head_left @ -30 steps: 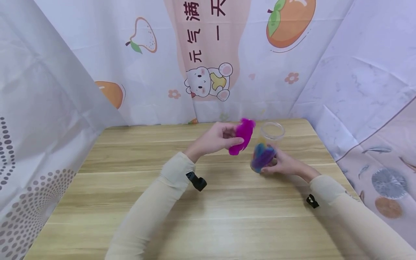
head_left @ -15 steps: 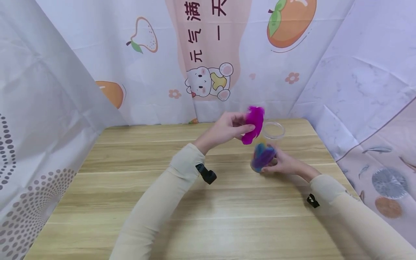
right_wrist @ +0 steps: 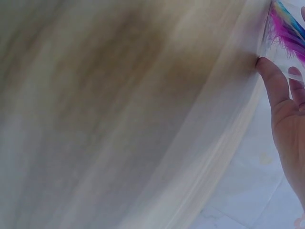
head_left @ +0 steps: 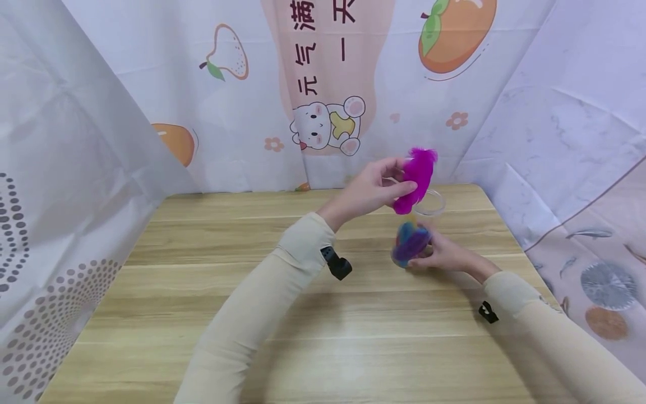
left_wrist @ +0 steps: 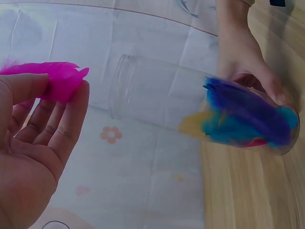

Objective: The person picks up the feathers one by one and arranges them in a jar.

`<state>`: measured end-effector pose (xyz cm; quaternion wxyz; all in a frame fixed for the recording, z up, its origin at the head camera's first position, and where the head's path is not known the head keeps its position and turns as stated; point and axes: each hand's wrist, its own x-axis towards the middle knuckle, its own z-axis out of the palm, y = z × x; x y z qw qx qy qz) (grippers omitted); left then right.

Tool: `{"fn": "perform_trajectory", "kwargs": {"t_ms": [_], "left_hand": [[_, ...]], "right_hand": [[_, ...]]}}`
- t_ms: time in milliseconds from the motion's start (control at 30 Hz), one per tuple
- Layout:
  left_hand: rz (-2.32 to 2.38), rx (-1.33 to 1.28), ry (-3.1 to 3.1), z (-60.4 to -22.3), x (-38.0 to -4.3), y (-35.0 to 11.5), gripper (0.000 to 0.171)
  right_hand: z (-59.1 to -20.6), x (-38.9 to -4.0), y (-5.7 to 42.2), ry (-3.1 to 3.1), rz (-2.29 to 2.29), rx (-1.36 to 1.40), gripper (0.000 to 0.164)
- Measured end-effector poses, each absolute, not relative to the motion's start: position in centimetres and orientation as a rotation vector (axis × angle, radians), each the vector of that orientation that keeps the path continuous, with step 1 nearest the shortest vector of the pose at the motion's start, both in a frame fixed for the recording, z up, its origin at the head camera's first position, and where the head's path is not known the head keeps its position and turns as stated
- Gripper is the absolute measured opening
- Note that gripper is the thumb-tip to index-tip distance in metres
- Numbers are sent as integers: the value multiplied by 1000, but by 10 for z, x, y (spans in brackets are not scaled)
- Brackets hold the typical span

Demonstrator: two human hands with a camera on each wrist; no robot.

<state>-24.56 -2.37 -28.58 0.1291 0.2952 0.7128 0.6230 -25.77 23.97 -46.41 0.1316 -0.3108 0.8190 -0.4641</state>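
Observation:
My left hand (head_left: 375, 185) pinches a bright magenta feather (head_left: 418, 177) between thumb and fingers, raised near the mouth of a clear plastic jar (head_left: 433, 202). In the left wrist view the same feather (left_wrist: 64, 78) lies apart from the jar's open rim (left_wrist: 116, 88). Several coloured feathers (left_wrist: 248, 117), purple, blue, yellow and red, sit in the bottom of the jar. My right hand (head_left: 444, 252) grips the jar low on its right side, close to its base. The right wrist view shows that hand (right_wrist: 290, 129) and some feathers (right_wrist: 288, 28) at the frame's edge.
The jar stands on a light wood-grain table (head_left: 353, 331). A printed curtain (head_left: 227, 112) hangs along the table's back edge, and more cloth (head_left: 570, 168) hangs at the right. Each sleeve carries a black strap (head_left: 335, 264).
My left hand has moved right and up with the magenta feather, from left of the jar to its mouth. My right hand stays on the jar.

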Motion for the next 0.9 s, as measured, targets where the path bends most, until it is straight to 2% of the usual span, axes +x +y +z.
{"fn": "perform_trajectory", "kwargs": {"t_ms": [233, 467, 900], "left_hand": [[1815, 892, 2083, -285, -247, -12, 24], [1812, 962, 2161, -285, -247, -2, 17], [1878, 976, 2178, -288, -249, 13, 18]], "right_hand": [[-465, -258, 240, 2360, -1365, -931, 97], [-463, -257, 240, 2374, -1354, -903, 91], [-463, -257, 241, 2382, -1339, -868, 89]]}}
